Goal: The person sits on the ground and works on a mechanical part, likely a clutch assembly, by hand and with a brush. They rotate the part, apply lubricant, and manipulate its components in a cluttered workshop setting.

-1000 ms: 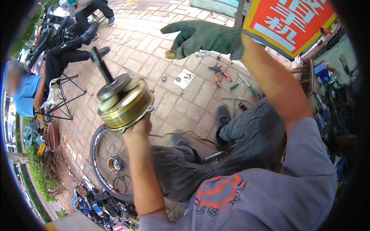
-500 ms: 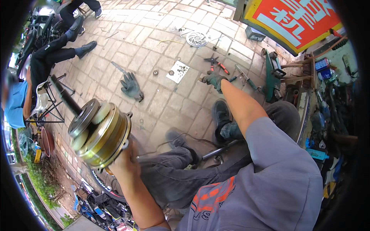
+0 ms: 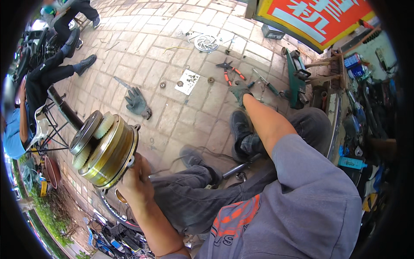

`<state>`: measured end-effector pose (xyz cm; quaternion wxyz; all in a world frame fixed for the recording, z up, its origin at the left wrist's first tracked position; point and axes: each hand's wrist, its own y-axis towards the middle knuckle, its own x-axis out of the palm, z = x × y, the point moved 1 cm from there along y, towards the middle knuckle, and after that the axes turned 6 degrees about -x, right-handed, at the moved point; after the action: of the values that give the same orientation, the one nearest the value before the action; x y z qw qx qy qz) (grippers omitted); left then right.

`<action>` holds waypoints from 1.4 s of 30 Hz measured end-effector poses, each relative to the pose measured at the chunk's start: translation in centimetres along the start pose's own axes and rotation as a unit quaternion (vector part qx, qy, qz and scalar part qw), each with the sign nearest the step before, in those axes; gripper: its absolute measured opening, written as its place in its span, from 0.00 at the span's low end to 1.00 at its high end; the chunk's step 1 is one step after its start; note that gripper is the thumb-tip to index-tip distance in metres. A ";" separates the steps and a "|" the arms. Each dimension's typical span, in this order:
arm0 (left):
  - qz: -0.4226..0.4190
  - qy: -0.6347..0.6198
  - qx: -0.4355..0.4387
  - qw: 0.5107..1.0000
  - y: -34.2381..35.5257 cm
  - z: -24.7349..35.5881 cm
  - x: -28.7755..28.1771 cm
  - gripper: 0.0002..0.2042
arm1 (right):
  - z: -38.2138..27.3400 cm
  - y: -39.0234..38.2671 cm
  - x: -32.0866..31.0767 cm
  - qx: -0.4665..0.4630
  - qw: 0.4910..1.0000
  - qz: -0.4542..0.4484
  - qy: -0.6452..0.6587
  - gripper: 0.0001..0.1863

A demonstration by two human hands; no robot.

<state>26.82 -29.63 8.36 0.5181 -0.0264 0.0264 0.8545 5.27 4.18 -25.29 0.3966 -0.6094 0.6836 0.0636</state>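
the motor and left hand hide most of the wheel. i can't tell if the right hand holds anything. the top edge cuts the sign; bits on the card are too small to name.

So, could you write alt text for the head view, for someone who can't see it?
A person's bare left hand grips a golden-sided geared motor, while the gloved right hand is near orange-handled pliers. On the brick paving lie a loose glove and a white card; another person sits at far left.
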 end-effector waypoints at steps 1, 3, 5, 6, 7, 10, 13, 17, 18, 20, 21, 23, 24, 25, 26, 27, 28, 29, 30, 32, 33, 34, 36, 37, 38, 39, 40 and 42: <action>0.004 -0.012 -0.010 1.000 -0.3 0.0 0.0 0.14 | -1.0 -0.5 -0.2 -0.002 1.000 0.011 -0.017 0.27; -0.001 -0.042 -0.026 0.999 -0.6 0.4 0.5 0.13 | -1.3 0.1 -1.3 -0.014 0.999 0.012 -0.026 0.27; -0.001 -0.114 -0.091 0.989 -0.3 1.8 2.6 0.12 | 0.8 4.3 -3.2 -0.029 1.000 0.004 -0.011 0.26; 0.025 -0.084 -0.087 0.992 -0.9 2.1 2.4 0.09 | -2.9 2.6 -2.0 -0.134 0.963 -0.022 -0.233 0.25; 0.021 -0.061 -0.062 0.996 -1.3 2.2 2.0 0.08 | -5.1 1.3 -2.5 -0.131 0.977 -0.082 -0.150 0.25; -0.002 -0.060 -0.050 0.997 -1.6 1.8 1.4 0.07 | -13.0 -4.2 -5.3 -0.139 0.976 -0.161 -0.041 0.28; -0.053 -0.126 -0.070 0.988 -1.8 3.3 3.0 0.07 | -17.0 -2.7 -8.7 -0.283 0.948 -0.143 0.009 0.35; -0.111 -0.184 -0.047 0.976 -1.4 1.8 1.3 0.10 | -26.9 -9.7 -14.0 -0.330 0.891 -0.153 0.271 0.24; -0.120 -0.206 -0.035 0.971 -1.4 1.9 1.2 0.10 | -29.1 -11.8 -15.5 -0.351 0.887 -0.148 0.260 0.22; -0.120 -0.162 -0.041 0.979 -1.9 3.5 1.7 0.10 | -31.7 -14.9 -17.7 -0.394 0.877 -0.146 0.232 0.19; -0.124 -0.147 -0.059 0.980 -2.2 4.6 2.1 0.10 | -32.3 -16.2 -18.7 -0.414 0.874 -0.145 0.209 0.17; -0.142 -0.139 -0.079 0.977 -2.5 5.7 2.0 0.12 | -32.9 -18.2 -19.0 -0.454 0.849 -0.168 0.213 0.17; -0.139 -0.130 -0.071 0.979 -2.7 6.6 2.4 0.13 | -32.9 -19.5 -18.8 -0.450 0.847 -0.188 0.211 0.16; -0.147 -0.138 -0.080 0.976 -2.8 6.8 2.4 0.14 | -32.8 -20.7 -18.6 -0.444 0.846 -0.209 0.207 0.15; -0.153 -0.139 -0.080 0.975 -2.5 7.0 2.3 0.14 | -32.9 -21.7 -18.0 -0.428 0.852 -0.212 0.216 0.14; -0.160 -0.141 -0.084 0.973 -2.2 6.9 2.2 0.14 | -32.7 -22.6 -17.2 -0.408 0.859 -0.214 0.224 0.14; -0.171 -0.151 -0.086 0.970 -1.9 6.9 2.2 0.14 | -32.8 -24.2 -17.1 -0.385 0.869 -0.215 0.223 0.15; -0.183 -0.159 -0.089 0.966 -1.4 6.9 2.0 0.13 | -32.8 -24.4 -16.8 -0.386 0.868 -0.226 0.215 0.18; -0.196 -0.168 -0.092 0.962 -1.1 6.9 2.1 0.13 | -32.7 -24.2 -16.5 -0.386 0.865 -0.226 0.229 0.21; -0.193 -0.163 -0.083 0.964 -0.2 6.6 2.3 0.10 | -32.5 -23.3 -15.3 -0.374 0.839 -0.256 0.302 0.30; -0.192 -0.161 -0.081 0.965 0.2 6.2 2.2 0.09 | -32.6 -22.8 -14.7 -0.370 0.815 -0.282 0.346 0.31; -0.211 -0.160 -0.075 0.961 1.0 5.0 1.7 0.04 | -32.7 -22.4 -14.1 -0.365 0.788 -0.306 0.389 0.31; -0.206 -0.107 -0.063 0.971 1.4 3.8 1.6 0.02 | -33.0 -22.1 -13.7 -0.294 0.696 -0.426 0.497 0.31; -0.205 -0.084 -0.058 0.973 1.6 3.2 1.7 0.01 | -33.3 -22.2 -13.9 -0.222 0.618 -0.512 0.554 0.30; -0.224 -0.098 -0.050 0.968 1.9 2.9 1.9 0.04 | -33.6 -22.4 -14.2 -0.146 0.525 -0.585 0.600 0.29; -0.229 -0.092 -0.057 0.967 2.0 2.3 1.8 0.04 | -34.0 -22.9 -14.0 -0.063 0.418 -0.648 0.634 0.28; -0.236 -0.083 -0.062 0.966 2.0 1.9 1.7 0.04 | -34.4 -24.5 -13.2 -0.424 0.611 -0.469 0.475 0.27; -0.265 -0.117 -0.102 0.952 1.9 1.5 1.6 0.04 | -34.4 -25.7 -13.2 -0.497 0.621 -0.435 0.423 0.27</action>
<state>24.37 -28.97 9.79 0.7202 0.0150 -0.1298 0.6814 11.28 -11.51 16.37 -0.3178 -0.8994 0.2957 -0.0506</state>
